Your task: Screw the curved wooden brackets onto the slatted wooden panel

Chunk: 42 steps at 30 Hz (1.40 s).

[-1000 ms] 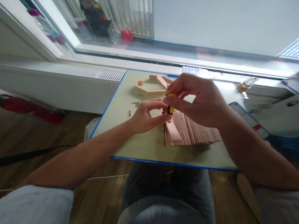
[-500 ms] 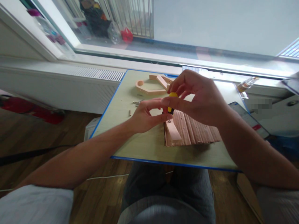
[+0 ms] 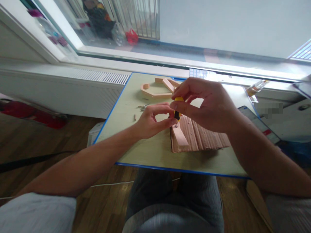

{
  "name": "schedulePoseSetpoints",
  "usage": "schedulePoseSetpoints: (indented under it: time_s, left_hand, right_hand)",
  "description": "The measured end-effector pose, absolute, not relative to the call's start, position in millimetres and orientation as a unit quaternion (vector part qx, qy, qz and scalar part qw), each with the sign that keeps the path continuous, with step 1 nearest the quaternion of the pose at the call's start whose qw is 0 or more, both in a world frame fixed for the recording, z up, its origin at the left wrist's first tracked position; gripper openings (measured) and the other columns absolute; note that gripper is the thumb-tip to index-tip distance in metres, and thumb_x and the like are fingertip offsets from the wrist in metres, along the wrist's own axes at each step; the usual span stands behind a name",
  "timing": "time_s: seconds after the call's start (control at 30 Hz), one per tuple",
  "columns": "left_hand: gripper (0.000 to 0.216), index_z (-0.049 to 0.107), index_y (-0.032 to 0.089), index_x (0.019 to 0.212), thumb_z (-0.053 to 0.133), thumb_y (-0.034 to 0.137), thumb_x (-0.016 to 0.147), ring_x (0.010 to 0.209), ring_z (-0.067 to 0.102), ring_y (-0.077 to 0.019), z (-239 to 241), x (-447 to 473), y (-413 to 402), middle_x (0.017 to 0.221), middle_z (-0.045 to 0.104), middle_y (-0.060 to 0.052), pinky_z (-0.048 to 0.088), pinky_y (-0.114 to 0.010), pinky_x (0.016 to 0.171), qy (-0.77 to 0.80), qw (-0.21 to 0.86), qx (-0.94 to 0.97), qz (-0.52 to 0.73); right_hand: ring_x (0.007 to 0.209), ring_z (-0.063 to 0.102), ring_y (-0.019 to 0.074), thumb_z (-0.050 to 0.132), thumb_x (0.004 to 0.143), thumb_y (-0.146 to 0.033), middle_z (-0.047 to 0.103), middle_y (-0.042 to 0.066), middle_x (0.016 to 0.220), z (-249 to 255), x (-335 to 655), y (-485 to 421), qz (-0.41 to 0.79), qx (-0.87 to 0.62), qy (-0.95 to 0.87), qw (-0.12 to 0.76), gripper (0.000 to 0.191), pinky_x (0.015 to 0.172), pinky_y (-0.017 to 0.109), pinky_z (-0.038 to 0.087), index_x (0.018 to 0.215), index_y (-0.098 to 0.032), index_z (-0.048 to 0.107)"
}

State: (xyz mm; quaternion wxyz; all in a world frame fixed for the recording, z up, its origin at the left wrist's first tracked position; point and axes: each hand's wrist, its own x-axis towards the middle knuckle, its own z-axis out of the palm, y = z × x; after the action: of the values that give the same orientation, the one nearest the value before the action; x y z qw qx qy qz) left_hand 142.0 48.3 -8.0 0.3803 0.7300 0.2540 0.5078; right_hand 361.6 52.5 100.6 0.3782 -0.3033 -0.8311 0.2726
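Note:
A short yellow-and-black screwdriver (image 3: pixel 178 108) stands nearly upright over a screw in a flat pale wooden piece (image 3: pixel 180 136). My right hand (image 3: pixel 202 98) pinches the top of its handle between thumb and fingers. Lower down, my left hand (image 3: pixel 155 119) has its thumb and fingers closed about the handle's lower part. The wooden piece lies on the left edge of a ridged brown cardboard block (image 3: pixel 206 134), which shows several small dots or holes. Part of the wooden piece's far end is hidden by my fingers.
A blue-edged table (image 3: pixel 145 153) bears everything. Curved wooden parts (image 3: pixel 155 95) lie at the back, with metal screws (image 3: pixel 141 106) and a small peg-like piece (image 3: pixel 135 117) on the left. A phone-like flat object (image 3: pixel 257 123) is at right. A radiator (image 3: pixel 97 87) and window stand behind.
My right hand has shifted slightly down, and its fingers have turned a little on the screwdriver. More of the black part of the handle shows. My left hand has barely moved.

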Motion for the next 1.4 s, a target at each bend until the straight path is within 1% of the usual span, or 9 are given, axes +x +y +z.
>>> schedulePoseSetpoints:
  time_s: [0.27, 0.47, 0.57, 0.67, 0.83, 0.97, 1.1, 1.27, 1.4]
  left_hand:
    - [0.029, 0.086, 0.026, 0.106, 0.099, 0.039, 0.084, 0.094, 0.075, -0.0183, -12, 147, 48, 0.098, 0.084, -0.002, 0.06, -0.035, 0.091, 0.268, 0.37, 0.718, 0.524]
    - [0.021, 0.086, 0.027, 0.1, 0.098, 0.036, 0.085, 0.094, 0.076, -0.0191, -11, 146, 49, 0.099, 0.084, -0.002, 0.061, -0.035, 0.088, 0.247, 0.382, 0.717, 0.528]
    - [0.018, 0.088, 0.027, 0.1, 0.096, 0.038, 0.088, 0.097, 0.078, -0.0208, -8, 145, 49, 0.105, 0.085, -0.004, 0.063, -0.038, 0.092, 0.25, 0.388, 0.722, 0.516]
    - [0.016, 0.089, 0.028, 0.1, 0.094, 0.04, 0.09, 0.097, 0.078, -0.021, -7, 143, 49, 0.104, 0.085, -0.004, 0.062, -0.038, 0.093, 0.257, 0.39, 0.723, 0.51]
    - [0.013, 0.089, 0.029, 0.1, 0.093, 0.038, 0.092, 0.092, 0.075, -0.0195, -9, 143, 49, 0.1, 0.084, -0.003, 0.06, -0.037, 0.089, 0.254, 0.386, 0.725, 0.51]
    - [0.013, 0.088, 0.029, 0.102, 0.091, 0.039, 0.094, 0.087, 0.073, -0.018, -10, 143, 49, 0.099, 0.083, -0.003, 0.058, -0.036, 0.084, 0.248, 0.383, 0.728, 0.512]
    - [0.014, 0.088, 0.028, 0.103, 0.087, 0.041, 0.097, 0.089, 0.074, -0.0186, -7, 143, 48, 0.1, 0.084, -0.004, 0.059, -0.036, 0.085, 0.251, 0.371, 0.736, 0.507]
    - [0.013, 0.087, 0.027, 0.097, 0.09, 0.039, 0.094, 0.099, 0.076, -0.0208, -3, 145, 48, 0.104, 0.084, -0.004, 0.061, -0.037, 0.094, 0.239, 0.372, 0.734, 0.515]
    - [0.016, 0.087, 0.027, 0.098, 0.097, 0.032, 0.087, 0.092, 0.075, -0.0189, -4, 146, 47, 0.1, 0.083, -0.002, 0.06, -0.035, 0.088, 0.237, 0.375, 0.728, 0.523]
  right_hand:
    - [0.082, 0.068, 0.0199, 0.088, 0.09, -0.04, 0.076, 0.003, 0.094, 94, 357, 52, 0.271, -0.313, -0.819, 0.396, 0.023, 0.077, 0.04, 0.065, 0.099, -0.025, 0.073]
    - [0.084, 0.068, 0.0197, 0.092, 0.087, -0.042, 0.076, 0.003, 0.096, 92, 358, 53, 0.26, -0.308, -0.824, 0.399, 0.027, 0.077, 0.039, 0.063, 0.099, -0.025, 0.073]
    - [0.084, 0.069, 0.0179, 0.092, 0.088, -0.042, 0.078, 0.003, 0.104, 94, 361, 54, 0.267, -0.306, -0.827, 0.389, 0.031, 0.074, 0.035, 0.062, 0.109, -0.024, 0.077]
    - [0.086, 0.073, 0.0171, 0.086, 0.096, -0.039, 0.081, 0.004, 0.114, 100, 365, 54, 0.287, -0.288, -0.831, 0.379, 0.03, 0.076, 0.035, 0.063, 0.121, -0.023, 0.082]
    - [0.096, 0.076, 0.0191, 0.077, 0.101, -0.027, 0.083, 0.005, 0.115, 108, 367, 51, 0.267, -0.271, -0.847, 0.371, 0.013, 0.081, 0.037, 0.065, 0.106, -0.022, 0.087]
    - [0.087, 0.074, 0.017, 0.077, 0.099, -0.028, 0.081, 0.002, 0.103, 104, 364, 52, 0.266, -0.283, -0.842, 0.374, 0.009, 0.078, 0.037, 0.064, 0.099, -0.021, 0.083]
    - [0.082, 0.072, 0.0159, 0.081, 0.096, -0.035, 0.079, 0.0, 0.094, 98, 360, 54, 0.279, -0.292, -0.832, 0.38, 0.014, 0.075, 0.036, 0.062, 0.096, -0.022, 0.079]
    - [0.086, 0.072, 0.0174, 0.085, 0.093, -0.043, 0.078, 0.002, 0.1, 94, 358, 52, 0.296, -0.29, -0.821, 0.393, 0.024, 0.075, 0.036, 0.062, 0.094, -0.021, 0.074]
    - [0.084, 0.069, 0.0181, 0.087, 0.091, -0.042, 0.077, 0.003, 0.098, 95, 356, 49, 0.287, -0.293, -0.818, 0.404, 0.026, 0.075, 0.038, 0.06, 0.087, -0.023, 0.069]
